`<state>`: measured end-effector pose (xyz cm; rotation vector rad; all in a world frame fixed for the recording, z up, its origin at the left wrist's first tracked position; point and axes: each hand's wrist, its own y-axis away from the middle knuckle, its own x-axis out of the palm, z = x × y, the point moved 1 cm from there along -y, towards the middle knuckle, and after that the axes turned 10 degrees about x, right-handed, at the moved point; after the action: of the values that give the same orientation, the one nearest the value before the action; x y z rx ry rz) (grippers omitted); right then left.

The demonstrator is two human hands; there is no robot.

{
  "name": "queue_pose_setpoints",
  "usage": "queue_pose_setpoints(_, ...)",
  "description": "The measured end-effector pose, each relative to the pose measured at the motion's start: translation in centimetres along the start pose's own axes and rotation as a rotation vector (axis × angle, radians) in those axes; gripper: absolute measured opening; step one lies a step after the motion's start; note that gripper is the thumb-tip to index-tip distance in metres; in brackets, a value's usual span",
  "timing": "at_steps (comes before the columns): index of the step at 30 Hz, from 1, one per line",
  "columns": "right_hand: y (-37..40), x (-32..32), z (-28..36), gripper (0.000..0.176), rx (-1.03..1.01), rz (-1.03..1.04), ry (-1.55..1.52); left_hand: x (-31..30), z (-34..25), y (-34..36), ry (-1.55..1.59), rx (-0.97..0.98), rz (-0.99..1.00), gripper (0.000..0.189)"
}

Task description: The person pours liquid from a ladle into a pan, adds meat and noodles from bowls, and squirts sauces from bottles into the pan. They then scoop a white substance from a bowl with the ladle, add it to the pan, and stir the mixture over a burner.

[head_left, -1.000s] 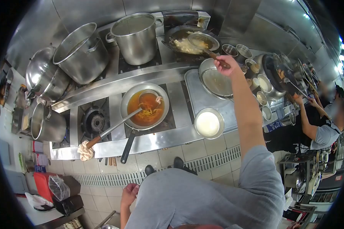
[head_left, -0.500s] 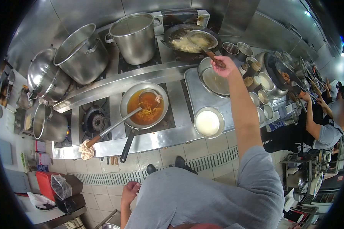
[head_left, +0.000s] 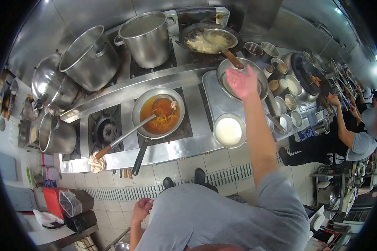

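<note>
My right hand (head_left: 241,83) is open, fingers stretched, over a wide steel basin (head_left: 260,90). Just beyond it, the wooden handle of a mesh strainer (head_left: 220,38) points toward me, free of the hand. The strainer rests on a dark wok (head_left: 187,32) in which pale pieces lie in bubbling oil. Down at my side hangs my left hand (head_left: 143,209), its fingers loosely curled with nothing visible in them. In front of me, a pan (head_left: 135,112) of orange-red broth with strips in it holds a wooden-handled ladle (head_left: 128,136).
Large steel pots (head_left: 144,44) stand along the back and left. A bowl of white liquid (head_left: 229,130) sits at the front edge. Seasoning containers (head_left: 282,105) and squeeze bottles (head_left: 282,85) crowd the right side. Further right, a person in a grey shirt (head_left: 362,140) works at the counter.
My right hand has let go of the strainer handle, opened and drawn back toward me. The strainer stays on the wok. My left hand has hardly moved.
</note>
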<state>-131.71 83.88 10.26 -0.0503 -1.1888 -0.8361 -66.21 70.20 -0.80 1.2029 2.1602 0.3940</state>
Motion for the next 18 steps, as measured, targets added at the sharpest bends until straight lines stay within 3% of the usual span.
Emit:
queue_pose_setpoints(3, 5.6, -2.6, -6.7, 0.063, -0.029, 0.041, 0.335, -0.6, 0.8, 0.1, 0.133, -0.045, 0.009, 0.037)
queue_pose_setpoints(5, 10.8, -4.1, -12.1, 0.046, 0.105, 0.137, 0.553, -1.2, 2.6, 0.1, 0.237, -0.087, 0.019, 0.038)
queue_pose_setpoints(7, 15.6, -6.7, -17.8, 0.025, 0.315, 0.103, 0.701, -2.1, 5.2, -0.8, 0.307, -0.119, 0.044, 0.037)
queue_pose_setpoints(10, 19.7, -13.3, -24.4, 0.017, 0.506, 0.033, 0.954, -3.5, 4.2, -1.0, 0.233, -0.102, 0.046, 0.036)
queue_pose_setpoints(12, 18.1, -25.5, -28.2, 0.020, 0.314, -0.369, 0.556, -4.9, 5.4, -2.3, 0.163, -0.113, 0.140, 0.035)
queue_pose_setpoints(14, 15.7, -33.9, -28.1, 0.029, 0.085, -0.679, 0.365, -6.4, 8.4, -3.4, 0.145, -0.150, 0.169, 0.035)
queue_pose_setpoints(17, 12.8, -36.3, -25.2, 0.038, -0.092, -0.864, -0.010, -9.9, 11.9, -3.6, 0.119, -0.263, 0.221, 0.036)
queue_pose_setpoints(18, 10.7, -36.3, -23.5, 0.040, -0.131, -0.809, -0.057, -10.5, 12.3, -3.5, 0.046, -0.262, 0.209, 0.036)
